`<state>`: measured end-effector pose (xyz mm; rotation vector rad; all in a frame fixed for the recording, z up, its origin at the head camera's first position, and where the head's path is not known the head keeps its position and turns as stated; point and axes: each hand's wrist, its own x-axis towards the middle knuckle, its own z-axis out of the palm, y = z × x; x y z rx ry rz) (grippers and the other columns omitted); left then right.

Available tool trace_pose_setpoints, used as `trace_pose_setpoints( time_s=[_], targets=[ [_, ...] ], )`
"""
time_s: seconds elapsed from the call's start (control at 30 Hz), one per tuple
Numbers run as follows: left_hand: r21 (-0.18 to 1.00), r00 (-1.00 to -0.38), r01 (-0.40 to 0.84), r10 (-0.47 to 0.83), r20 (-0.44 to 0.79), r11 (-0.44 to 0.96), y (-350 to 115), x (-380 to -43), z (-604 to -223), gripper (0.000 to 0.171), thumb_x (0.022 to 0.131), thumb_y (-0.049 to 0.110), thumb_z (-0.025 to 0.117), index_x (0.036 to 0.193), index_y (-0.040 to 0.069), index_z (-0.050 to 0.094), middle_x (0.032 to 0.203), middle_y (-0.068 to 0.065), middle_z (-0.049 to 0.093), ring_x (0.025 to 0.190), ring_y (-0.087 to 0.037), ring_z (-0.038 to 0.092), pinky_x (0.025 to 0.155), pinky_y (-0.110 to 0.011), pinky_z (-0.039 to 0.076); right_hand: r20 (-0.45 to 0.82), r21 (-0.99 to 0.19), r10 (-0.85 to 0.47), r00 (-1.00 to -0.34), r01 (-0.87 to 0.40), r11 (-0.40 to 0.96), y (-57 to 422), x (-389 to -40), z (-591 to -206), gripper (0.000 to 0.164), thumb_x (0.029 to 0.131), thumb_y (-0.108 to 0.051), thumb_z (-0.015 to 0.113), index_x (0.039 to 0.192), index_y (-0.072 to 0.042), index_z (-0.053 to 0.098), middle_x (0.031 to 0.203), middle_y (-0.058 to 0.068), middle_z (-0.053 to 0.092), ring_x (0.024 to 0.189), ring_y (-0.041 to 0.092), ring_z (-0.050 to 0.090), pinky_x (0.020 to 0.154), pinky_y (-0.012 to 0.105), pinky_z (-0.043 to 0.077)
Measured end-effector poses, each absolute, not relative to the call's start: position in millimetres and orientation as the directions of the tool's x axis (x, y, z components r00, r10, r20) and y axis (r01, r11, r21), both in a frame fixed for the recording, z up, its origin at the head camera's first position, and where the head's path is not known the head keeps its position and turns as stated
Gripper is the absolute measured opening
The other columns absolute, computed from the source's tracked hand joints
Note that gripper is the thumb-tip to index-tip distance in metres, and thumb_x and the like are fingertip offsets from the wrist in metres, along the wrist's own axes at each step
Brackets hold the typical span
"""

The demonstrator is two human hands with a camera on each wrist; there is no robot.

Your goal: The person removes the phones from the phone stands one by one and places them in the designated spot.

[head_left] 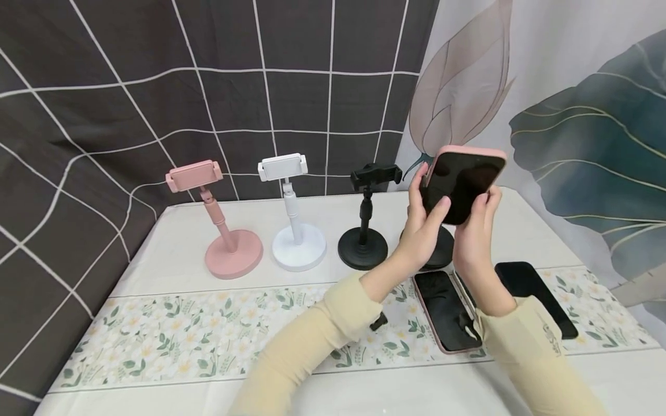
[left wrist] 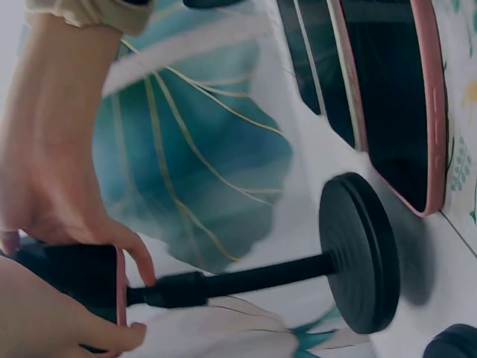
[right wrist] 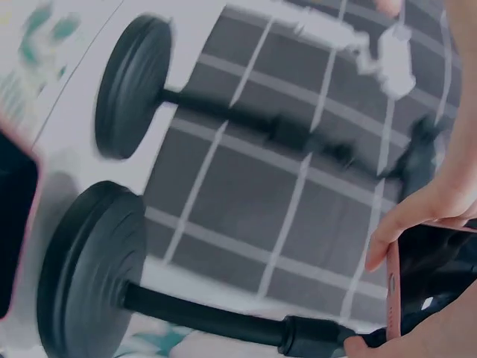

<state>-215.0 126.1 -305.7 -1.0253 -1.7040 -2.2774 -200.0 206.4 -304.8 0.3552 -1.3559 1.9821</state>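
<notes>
Both hands hold a phone in a pink case (head_left: 463, 185), tilted with its dark screen toward me, at the top of the rightmost black phone stand (left wrist: 253, 283). My left hand (head_left: 418, 240) grips its left edge, thumb at the lower front. At the lower right edge my right hand (head_left: 473, 242) holds it, thumb along the side. In the left wrist view the black pole runs up to the phone's lower edge. The stand's holder is hidden behind the phone. Its round base (head_left: 441, 248) stands on the table, partly covered by my hands.
To the left stand a pink phone stand (head_left: 234, 254), a white one (head_left: 298, 248) and another black one (head_left: 362, 248). A pink-edged phone (head_left: 444, 312) and a black phone (head_left: 536, 297) lie on the floral strip near my right forearm. A small black object (head_left: 378, 321) lies by my left sleeve.
</notes>
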Motion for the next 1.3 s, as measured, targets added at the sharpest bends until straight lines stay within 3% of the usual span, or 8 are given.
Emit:
trace_pose_setpoints(
  time_s=[0.13, 0.33, 0.63, 0.8, 1.0, 1.3],
  targets=[
    [0.808, -0.772, 0.464, 0.281, 0.570, -0.363, 99.8, -190.0, -300.5, 0.068, 0.089, 0.006, 0.045, 0.141, 0.023, 0.004, 0.148, -0.003, 0.013, 0.127, -0.007, 0.024, 0.106, -0.034, 0.029, 0.613, -0.666, 0.306, -0.729, -0.685, -0.295, 185.5, -177.8, -301.3, 0.034, 0.091, -0.033, 0.042, 0.115, -0.010, 0.034, 0.118, 0.007, 0.037, 0.105, 0.017, 0.043, 0.083, 0.021, 0.040],
    [0.820, -0.784, 0.484, 0.267, 0.561, -0.305, 64.1, -159.5, -300.3, 0.075, 0.086, 0.004, 0.052, 0.140, 0.023, 0.003, 0.146, -0.004, 0.016, 0.126, -0.012, 0.027, 0.104, -0.041, 0.033, 0.618, -0.708, 0.104, -0.779, -0.609, -0.356, 162.7, -149.0, -304.6, 0.032, 0.096, -0.026, 0.036, 0.124, -0.012, 0.028, 0.127, 0.006, 0.032, 0.114, 0.018, 0.039, 0.089, 0.020, 0.042],
    [0.850, -0.863, 0.436, 0.132, 0.488, -0.296, 32.4, -127.8, -302.4, 0.052, 0.092, 0.008, 0.036, 0.136, 0.020, 0.010, 0.141, -0.006, 0.024, 0.123, -0.017, 0.030, 0.104, -0.052, 0.026, 0.578, -0.779, -0.076, -0.813, -0.521, -0.348, 138.6, -139.3, -318.4, 0.030, 0.097, -0.029, 0.028, 0.125, -0.019, 0.026, 0.127, 0.001, 0.032, 0.115, 0.014, 0.035, 0.093, 0.017, 0.038],
    [0.863, -0.891, 0.425, 0.045, 0.453, -0.274, 13.8, -121.7, -310.1, 0.046, 0.095, 0.009, 0.029, 0.135, 0.016, 0.009, 0.140, -0.008, 0.021, 0.123, -0.018, 0.026, 0.103, -0.052, 0.024, 0.568, -0.813, -0.182, -0.803, -0.513, -0.276, 124.6, -142.2, -324.3, 0.028, 0.098, -0.028, 0.022, 0.123, -0.017, 0.030, 0.125, 0.002, 0.032, 0.114, 0.017, 0.034, 0.092, 0.018, 0.040],
    [0.876, -0.906, 0.397, 0.038, 0.422, -0.275, 2.2, -113.5, -316.6, 0.045, 0.095, 0.010, 0.028, 0.134, 0.013, 0.005, 0.141, -0.010, 0.016, 0.125, -0.021, 0.022, 0.102, -0.056, 0.022, 0.540, -0.840, -0.231, -0.809, -0.504, -0.202, 118.5, -139.1, -327.0, 0.033, 0.098, -0.028, 0.022, 0.123, -0.007, 0.029, 0.122, 0.002, 0.033, 0.105, 0.017, 0.039, 0.089, 0.017, 0.042],
    [0.882, -0.902, 0.396, 0.073, 0.426, -0.256, -5.3, -108.7, -320.2, 0.045, 0.096, 0.010, 0.025, 0.135, 0.013, 0.005, 0.140, -0.010, 0.016, 0.125, -0.021, 0.023, 0.100, -0.056, 0.025, 0.504, -0.862, -0.247, -0.828, -0.466, -0.198, 115.5, -136.9, -331.7, 0.028, 0.098, -0.029, 0.022, 0.122, -0.018, 0.030, 0.122, -0.002, 0.032, 0.108, 0.017, 0.037, 0.092, 0.017, 0.041]
  ],
)
